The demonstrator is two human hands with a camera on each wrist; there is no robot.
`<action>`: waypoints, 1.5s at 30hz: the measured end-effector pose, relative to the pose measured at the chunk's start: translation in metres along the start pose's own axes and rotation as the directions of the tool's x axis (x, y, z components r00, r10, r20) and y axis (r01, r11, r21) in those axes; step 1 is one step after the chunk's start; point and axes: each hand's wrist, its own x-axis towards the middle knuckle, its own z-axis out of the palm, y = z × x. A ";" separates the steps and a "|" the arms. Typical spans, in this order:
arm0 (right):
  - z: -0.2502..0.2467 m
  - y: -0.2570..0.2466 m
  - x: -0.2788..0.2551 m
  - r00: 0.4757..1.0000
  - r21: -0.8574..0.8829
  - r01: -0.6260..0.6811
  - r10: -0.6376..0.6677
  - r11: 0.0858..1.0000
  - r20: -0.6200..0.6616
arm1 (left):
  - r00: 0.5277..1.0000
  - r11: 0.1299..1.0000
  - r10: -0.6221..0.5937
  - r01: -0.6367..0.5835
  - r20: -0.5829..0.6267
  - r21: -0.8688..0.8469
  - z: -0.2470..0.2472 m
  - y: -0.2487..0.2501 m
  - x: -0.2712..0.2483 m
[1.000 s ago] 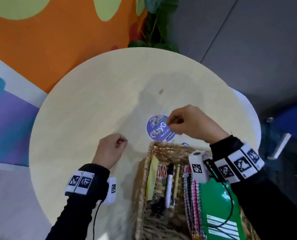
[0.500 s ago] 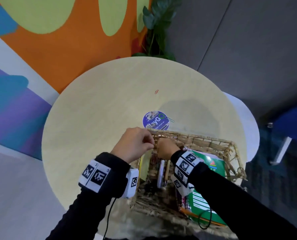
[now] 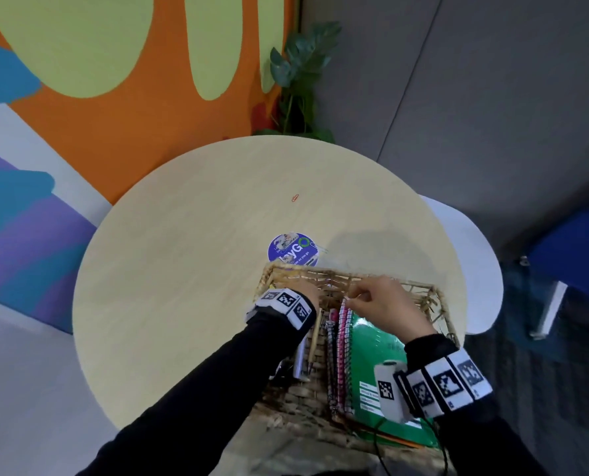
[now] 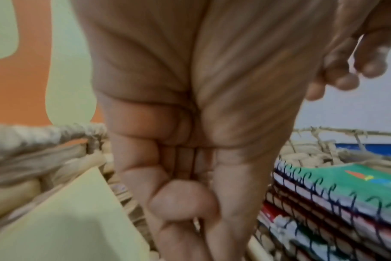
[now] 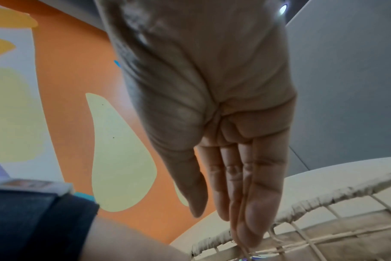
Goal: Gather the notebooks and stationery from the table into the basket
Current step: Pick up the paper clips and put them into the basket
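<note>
A wicker basket [image 3: 438,305] stands at the table's near right edge. It holds a green notebook [image 3: 378,341], spiral notebooks [image 3: 341,355] and pens [image 3: 312,341]. My left hand [image 4: 201,226] is down inside the basket's left part, between a yellow pad [image 4: 67,220] and the notebook stack [image 4: 357,180]. Its fingers are curled against the thumb, and nothing shows between them. My right hand [image 3: 358,297] hovers over the tops of the spirals by the far rim [image 5: 324,197]. Its fingers [image 5: 246,203] are straight and point down. A red paper clip [image 3: 295,198] lies far out on the table.
A round purple disc [image 3: 291,250] with thin clips at its edge lies just beyond the basket. The pale round table [image 3: 183,286] fills the view's middle. A plant [image 3: 299,80] and a painted wall stand behind it, and a white chair [image 3: 475,269] is to the right.
Both hands left the table by the purple disc and came to the basket. My left hand went down into its left side, and my right hand shifted right over the notebooks.
</note>
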 end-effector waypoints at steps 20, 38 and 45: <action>-0.049 -0.039 0.213 0.962 -0.202 0.246 -0.213 0.948 0.172 | 0.968 0.919 -0.079 -0.022 -0.239 -0.393 -0.129 -0.124 0.034; 0.034 -0.021 0.285 0.884 -0.483 0.248 0.007 0.840 0.466 | 0.981 0.939 -0.040 -0.028 -0.191 -0.344 -0.066 -0.100 0.139; 0.014 -0.033 0.266 0.902 -0.444 0.258 -0.050 0.858 0.428 | 0.984 0.965 -0.041 -0.005 -0.171 -0.262 -0.067 -0.094 0.137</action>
